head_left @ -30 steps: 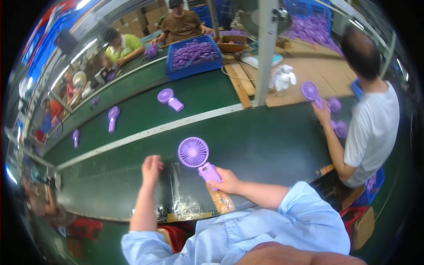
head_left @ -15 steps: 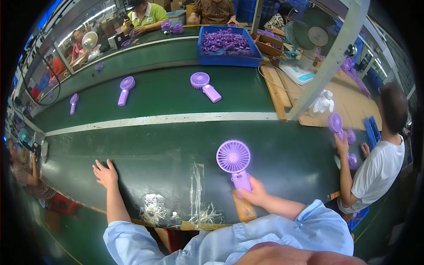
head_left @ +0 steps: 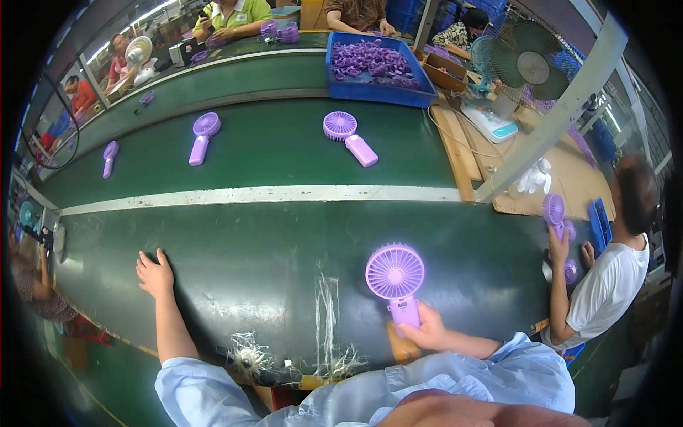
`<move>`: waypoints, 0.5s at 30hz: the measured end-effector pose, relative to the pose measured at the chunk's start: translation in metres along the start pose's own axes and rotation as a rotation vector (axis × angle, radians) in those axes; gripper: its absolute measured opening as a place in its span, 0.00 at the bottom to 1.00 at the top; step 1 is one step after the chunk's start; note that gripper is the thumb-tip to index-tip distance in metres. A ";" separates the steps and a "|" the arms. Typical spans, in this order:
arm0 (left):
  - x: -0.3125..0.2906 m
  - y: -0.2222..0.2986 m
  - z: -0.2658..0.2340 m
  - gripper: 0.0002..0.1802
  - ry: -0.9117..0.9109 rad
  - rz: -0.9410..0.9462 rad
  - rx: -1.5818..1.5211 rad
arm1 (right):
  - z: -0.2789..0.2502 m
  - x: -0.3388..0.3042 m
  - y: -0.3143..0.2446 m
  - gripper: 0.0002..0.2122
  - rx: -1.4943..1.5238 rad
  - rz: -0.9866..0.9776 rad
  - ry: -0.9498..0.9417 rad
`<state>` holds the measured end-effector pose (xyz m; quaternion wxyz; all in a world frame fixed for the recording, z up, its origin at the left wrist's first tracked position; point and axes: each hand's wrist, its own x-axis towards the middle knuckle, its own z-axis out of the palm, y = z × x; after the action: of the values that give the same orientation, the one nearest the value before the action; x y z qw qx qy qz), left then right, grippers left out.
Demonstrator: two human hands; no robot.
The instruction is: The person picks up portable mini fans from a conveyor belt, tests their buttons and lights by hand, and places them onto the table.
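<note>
A purple handheld fan point(head_left: 395, 273) is upright in my right hand point(head_left: 427, 327), its round grille away from me and its handle gripped between thumb and fingers. My left hand point(head_left: 154, 275) rests on the near dark green belt point(head_left: 249, 249) at the left, fingers spread, with nothing in it. On the far green belt point(head_left: 277, 142) lie more purple handheld fans: one with its handle angled toward the right point(head_left: 351, 137), one near the middle left point(head_left: 203, 138), and a smaller-looking one farther left point(head_left: 109, 159).
A white rail point(head_left: 270, 193) divides the two belts. A blue bin point(head_left: 380, 92) of purple parts stands at the back. At right, a person in a white shirt point(head_left: 608, 281) holds another fan point(head_left: 553, 211). A desk fan point(head_left: 533, 65), a scale point(head_left: 491, 121) and a metal post point(head_left: 555, 114) stand nearby.
My right hand, still gripping the fan, has shifted slightly right and lower in view. My left hand appears a little farther left. The whole view has turned slightly.
</note>
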<state>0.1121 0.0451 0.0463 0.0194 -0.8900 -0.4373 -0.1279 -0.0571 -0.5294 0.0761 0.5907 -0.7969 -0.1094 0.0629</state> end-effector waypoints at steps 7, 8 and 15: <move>0.010 0.002 0.000 0.37 -0.004 -0.021 0.002 | 0.001 -0.002 -0.001 0.13 0.035 0.054 -0.007; 0.010 0.001 0.000 0.37 -0.004 -0.028 0.002 | 0.002 -0.002 -0.003 0.13 0.038 0.058 -0.002; 0.019 0.006 0.007 0.35 0.038 -0.002 0.001 | -0.001 0.001 -0.008 0.14 0.015 -0.016 0.028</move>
<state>0.1290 0.0572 0.0447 0.0282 -0.8870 -0.4377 -0.1447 -0.0570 -0.5274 0.0845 0.5988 -0.7922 -0.1070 0.0477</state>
